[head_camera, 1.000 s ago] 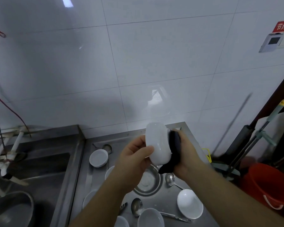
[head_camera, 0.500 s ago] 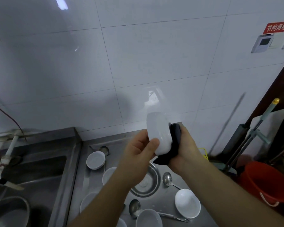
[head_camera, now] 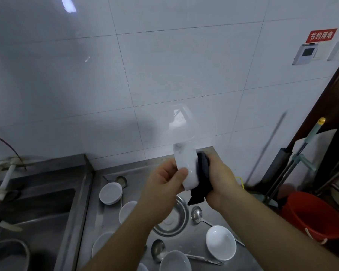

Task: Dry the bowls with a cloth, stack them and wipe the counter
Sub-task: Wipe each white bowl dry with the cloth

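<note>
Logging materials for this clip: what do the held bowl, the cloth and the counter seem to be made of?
Held bowl: glossy white, probably glazed ceramic; melamine can't be ruled out.
Cloth: dark, soft fabric, matte, bunched in folds in the right hand.
Counter: brushed stainless steel, by its grey metallic sheen and dull reflections.
The left hand grips the bowl's rim.

Landmark: we take the metal plate (head_camera: 171, 222) on the counter (head_camera: 106, 222).
Left of it: sink (head_camera: 37, 208).
Right of it: bowl (head_camera: 221, 242), then bucket (head_camera: 311, 216).
Above it: we hold a bowl (head_camera: 185, 169) and cloth (head_camera: 202, 178).
</note>
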A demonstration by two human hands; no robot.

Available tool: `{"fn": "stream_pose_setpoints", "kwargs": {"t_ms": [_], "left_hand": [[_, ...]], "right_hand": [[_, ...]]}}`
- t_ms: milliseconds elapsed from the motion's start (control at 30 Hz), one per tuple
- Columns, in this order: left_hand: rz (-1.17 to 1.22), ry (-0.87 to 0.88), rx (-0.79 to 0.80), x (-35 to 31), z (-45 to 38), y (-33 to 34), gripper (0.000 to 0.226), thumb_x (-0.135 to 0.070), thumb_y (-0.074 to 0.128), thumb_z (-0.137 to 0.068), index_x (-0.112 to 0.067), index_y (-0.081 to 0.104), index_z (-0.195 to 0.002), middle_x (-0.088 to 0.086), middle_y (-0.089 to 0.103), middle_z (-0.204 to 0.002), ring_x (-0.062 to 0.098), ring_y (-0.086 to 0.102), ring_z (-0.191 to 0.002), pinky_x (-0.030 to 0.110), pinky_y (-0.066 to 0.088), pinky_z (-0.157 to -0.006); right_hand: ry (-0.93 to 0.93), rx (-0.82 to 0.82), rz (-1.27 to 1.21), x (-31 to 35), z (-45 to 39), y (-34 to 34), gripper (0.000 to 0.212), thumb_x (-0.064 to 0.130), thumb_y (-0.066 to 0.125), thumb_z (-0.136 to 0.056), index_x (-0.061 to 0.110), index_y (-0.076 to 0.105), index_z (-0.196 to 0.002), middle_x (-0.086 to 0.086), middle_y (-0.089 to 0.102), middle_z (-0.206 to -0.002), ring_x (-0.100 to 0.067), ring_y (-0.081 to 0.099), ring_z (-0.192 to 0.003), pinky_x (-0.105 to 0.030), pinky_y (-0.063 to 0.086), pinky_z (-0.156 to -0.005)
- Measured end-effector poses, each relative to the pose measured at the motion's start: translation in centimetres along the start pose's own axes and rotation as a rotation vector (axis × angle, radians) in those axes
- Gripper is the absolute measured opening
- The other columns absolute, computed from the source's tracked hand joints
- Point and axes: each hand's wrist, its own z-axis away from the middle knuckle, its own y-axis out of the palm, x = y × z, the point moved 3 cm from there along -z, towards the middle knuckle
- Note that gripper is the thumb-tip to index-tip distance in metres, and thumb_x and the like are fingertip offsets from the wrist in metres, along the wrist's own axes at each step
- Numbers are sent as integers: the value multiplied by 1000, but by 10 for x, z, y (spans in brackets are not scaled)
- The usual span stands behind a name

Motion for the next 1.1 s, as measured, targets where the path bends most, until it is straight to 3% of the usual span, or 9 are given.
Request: {"fn": "stream_pose_setpoints", "kwargs": {"t_ms": [167, 267, 433, 600, 733, 833, 933, 1000, 1100], "left_hand": [[-360, 82, -29, 5, 0, 7, 18, -30, 61, -104, -30, 75, -115, -2, 80, -107, 22, 76, -103, 51, 61, -95], [-542, 86, -25, 7, 3, 5, 11, -33, 61, -106, -35, 72, -106, -7, 77, -94, 18, 73, -89, 43, 63, -85], [-742, 113, 25, 5, 5, 4, 10, -32, 59, -107, -29, 66, -99, -14, 69, -79, 9, 64, -72, 17, 50, -66], [-977, 141, 108, 3, 9, 5, 7, -30, 56, -108, -27, 59, -102, -12, 68, -91, 8, 62, -77, 8, 42, -67], [-1161, 182, 182, 13, 5, 10, 13, -29, 51, -110, -21, 59, -116, -3, 72, -110, 8, 54, -84, 9, 36, -68], [-1186, 221, 208, 25, 2, 19, 16, -27, 49, -111, -22, 62, -120, -4, 73, -113, 8, 52, -84, 17, 44, -75], [-1165, 228, 246, 39, -2, 27, 26, -29, 46, -109, -26, 68, -124, -7, 75, -113, 12, 64, -95, 23, 47, -85], [-1125, 249, 183, 48, -5, 27, 33, -31, 44, -107, -27, 69, -128, -10, 74, -122, 10, 63, -112, 26, 47, -100], [-970, 120, -128, 64, -14, 12, 39, -35, 45, -107, -30, 56, -144, -15, 56, -142, 5, 46, -133, 30, 34, -115]], "right_hand": [[-67, -54, 84, -4, 3, -1, 32, 39, 60, -98, 13, 78, -99, -7, 78, -77, -23, 75, -64, -33, 58, -54], [-138, -77, 124, -8, 3, -3, 33, 50, 67, -82, 23, 82, -95, -6, 81, -94, -25, 78, -90, -43, 64, -78], [-260, -62, 176, -10, 6, -8, 29, 49, 70, -78, 30, 76, -99, -3, 80, -97, -26, 78, -96, -48, 63, -86], [-317, -51, 248, -4, 6, -19, 32, 37, 72, -75, 10, 66, -93, -20, 69, -86, -26, 70, -77, -45, 61, -73], [-237, 6, 315, -6, 1, -23, 52, 47, 89, -63, 13, 74, -100, -18, 77, -94, -31, 78, -85, -46, 66, -76], [-183, -20, 225, -13, -8, -36, 35, 31, 90, -69, 15, 78, -98, -20, 78, -93, -36, 79, -84, -43, 65, -67], [-117, -96, 95, -22, -17, -56, 21, 21, 88, -78, 12, 75, -92, -9, 74, -69, -29, 75, -60, -39, 60, -54], [-39, -90, 24, -27, -22, -68, 28, 22, 85, -80, 8, 72, -101, -15, 72, -76, -34, 71, -62, -46, 59, -57], [74, -52, -13, -32, -29, -88, 49, 27, 78, -86, 3, 63, -126, -22, 66, -92, -37, 63, -63, -42, 53, -51]]}}
